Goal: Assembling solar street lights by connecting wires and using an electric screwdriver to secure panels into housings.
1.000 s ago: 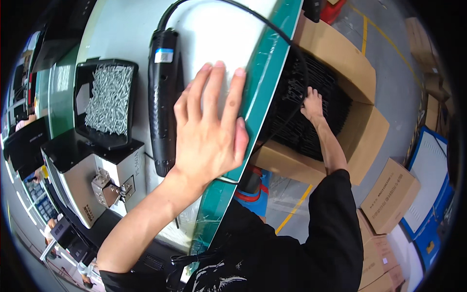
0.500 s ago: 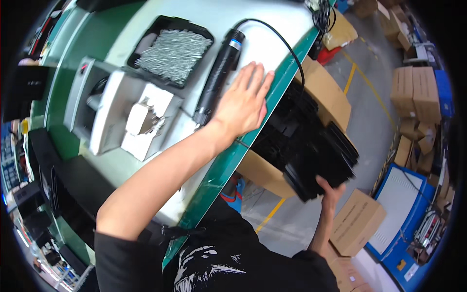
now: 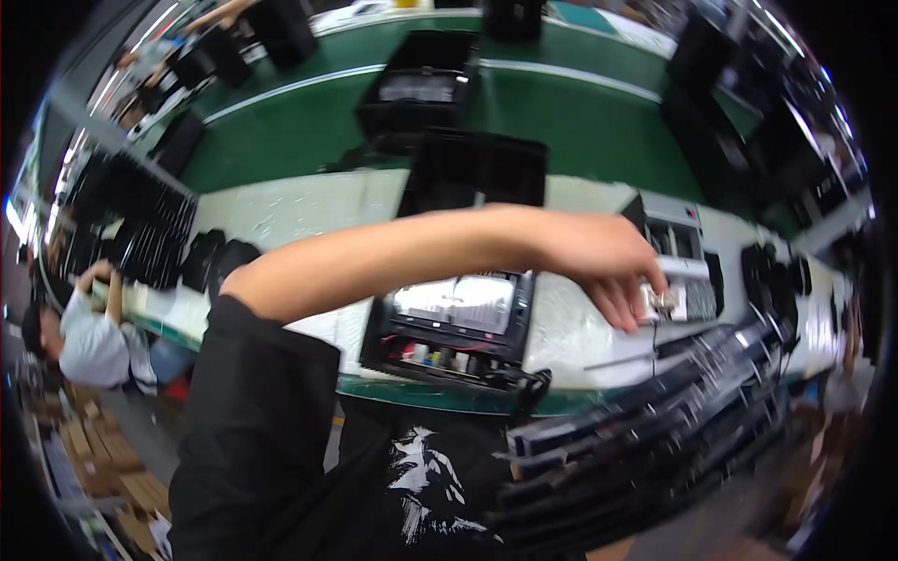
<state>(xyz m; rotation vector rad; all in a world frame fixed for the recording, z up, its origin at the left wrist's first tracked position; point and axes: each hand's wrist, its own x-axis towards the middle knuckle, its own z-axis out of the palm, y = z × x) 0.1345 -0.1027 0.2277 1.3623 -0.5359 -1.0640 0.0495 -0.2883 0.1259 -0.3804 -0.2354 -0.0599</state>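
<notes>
My left arm reaches across the bench to the right. My left hand (image 3: 613,266) is over the small white and grey unit (image 3: 681,294); its fingers hang down, apart, with nothing seen in them. A blurred stack of black plastic panels (image 3: 645,439) is in the air at the lower right, before the bench edge. My right hand is hidden behind this stack, which it gripped in the earlier frame; only a bit of skin shows below. In front of my chest lies an open black device (image 3: 458,351) with a shiny panel and wiring inside, partly covered by my left forearm.
Behind the bench runs a green conveyor belt (image 3: 571,107) bearing a black bin (image 3: 416,103). Black boxes (image 3: 706,103) stand at the far right. At the left, another person (image 3: 89,346) works beside a dark rack (image 3: 122,215). Cardboard boxes (image 3: 98,453) are on the floor at lower left.
My view has swung left to face the bench. The black panels have come up out of the cardboard box to bench height. My left hand has lifted off the bench top.
</notes>
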